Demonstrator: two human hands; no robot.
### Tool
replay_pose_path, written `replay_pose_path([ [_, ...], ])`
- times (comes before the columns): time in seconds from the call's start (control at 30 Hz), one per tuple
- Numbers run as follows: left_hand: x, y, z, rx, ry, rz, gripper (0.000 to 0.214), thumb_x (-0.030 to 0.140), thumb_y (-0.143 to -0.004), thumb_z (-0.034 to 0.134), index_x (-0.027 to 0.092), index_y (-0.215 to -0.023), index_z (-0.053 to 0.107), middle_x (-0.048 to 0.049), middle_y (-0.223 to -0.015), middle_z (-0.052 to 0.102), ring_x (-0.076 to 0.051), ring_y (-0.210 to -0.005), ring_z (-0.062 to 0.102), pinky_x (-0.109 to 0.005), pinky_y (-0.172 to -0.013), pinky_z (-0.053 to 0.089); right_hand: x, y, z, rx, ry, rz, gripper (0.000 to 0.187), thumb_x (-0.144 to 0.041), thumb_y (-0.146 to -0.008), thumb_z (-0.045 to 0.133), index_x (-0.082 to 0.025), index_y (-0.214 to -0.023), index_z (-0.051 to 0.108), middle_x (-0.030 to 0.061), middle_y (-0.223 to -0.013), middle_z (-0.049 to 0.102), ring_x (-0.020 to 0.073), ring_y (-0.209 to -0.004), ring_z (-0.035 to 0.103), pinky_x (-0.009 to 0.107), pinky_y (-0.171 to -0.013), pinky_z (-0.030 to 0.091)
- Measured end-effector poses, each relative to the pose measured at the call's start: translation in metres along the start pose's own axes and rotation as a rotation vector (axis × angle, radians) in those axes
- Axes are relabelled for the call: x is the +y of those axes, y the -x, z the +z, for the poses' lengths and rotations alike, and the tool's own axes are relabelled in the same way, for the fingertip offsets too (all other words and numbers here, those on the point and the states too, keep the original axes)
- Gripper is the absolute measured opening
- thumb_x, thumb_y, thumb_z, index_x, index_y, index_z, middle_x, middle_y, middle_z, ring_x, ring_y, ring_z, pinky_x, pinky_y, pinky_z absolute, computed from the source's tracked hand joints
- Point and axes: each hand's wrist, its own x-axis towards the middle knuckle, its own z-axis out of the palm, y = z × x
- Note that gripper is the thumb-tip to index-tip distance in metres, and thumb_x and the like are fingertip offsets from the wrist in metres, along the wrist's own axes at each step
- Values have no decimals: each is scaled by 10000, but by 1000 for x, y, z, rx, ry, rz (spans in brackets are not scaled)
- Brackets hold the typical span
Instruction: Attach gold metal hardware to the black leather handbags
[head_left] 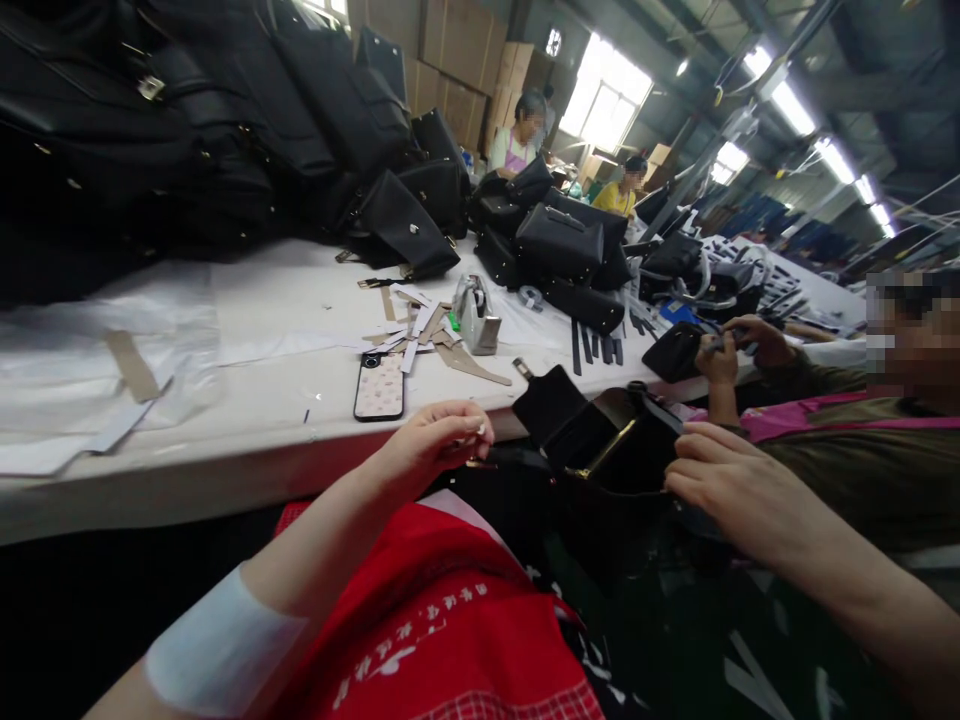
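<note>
My left hand (431,445) hovers at the white table's (285,400) front edge, fingers pinched on a small metal piece I cannot make out. My right hand (724,480) grips the side of an open black handbag (600,440) that sits at the table edge over my lap, its flap lifted and a gold trim showing inside. The two hands are apart, with the bag between them. A red apron (442,620) covers my lap below.
A phone in a pale patterned case (379,385) lies near the table edge. Cardboard strips (420,330), a tape dispenser (476,315) and black straps (596,345) lie mid-table. Piles of black bags (225,110) fill the back. A co-worker (862,420) sits at right handling a black piece.
</note>
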Motion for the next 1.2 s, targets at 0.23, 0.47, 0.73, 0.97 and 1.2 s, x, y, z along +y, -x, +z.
replay_pose_path([
  [0.23,-7,-9,5,81,-111,18,330,383,-783,643,117,-977,626,18,-709,512,-18,-465,304,-181,-441,154,44,-1,1,258,89,-34,285,-50,-888,442,-197,-816,675,59,-1067,705,241,-938,626,422,-865,494],
  [0.47,2,-18,-1,164,-268,18,245,337,-823,443,184,-635,408,57,-549,315,-57,-439,243,-199,-427,159,26,-34,-7,421,-160,-176,236,-126,-917,479,-216,-799,663,21,-1150,695,200,-1039,650,371,-977,503],
  [0.73,10,-5,9,270,-1390,342,510,656,-726,603,172,-614,486,14,-593,471,-118,-576,455,-246,-557,307,6,-82,-2,436,-167,-369,244,-123,-938,464,-206,-865,681,22,-1165,694,178,-1075,644,341,-1004,498],
  [0.97,31,-34,11,325,-1766,153,463,510,-880,433,131,-926,695,-110,-886,671,-266,-881,639,-364,-777,445,27,-100,-1,515,-123,-337,241,-123,-925,466,-196,-769,635,37,-1100,704,207,-938,676,348,-830,554],
  [1.2,53,-62,43,-33,-1735,-63,318,354,-777,598,88,-891,728,-65,-778,660,-219,-801,644,-302,-740,438,67,-126,9,244,70,-321,375,-102,-961,317,-87,-887,684,117,-1116,669,250,-1141,587,371,-956,463],
])
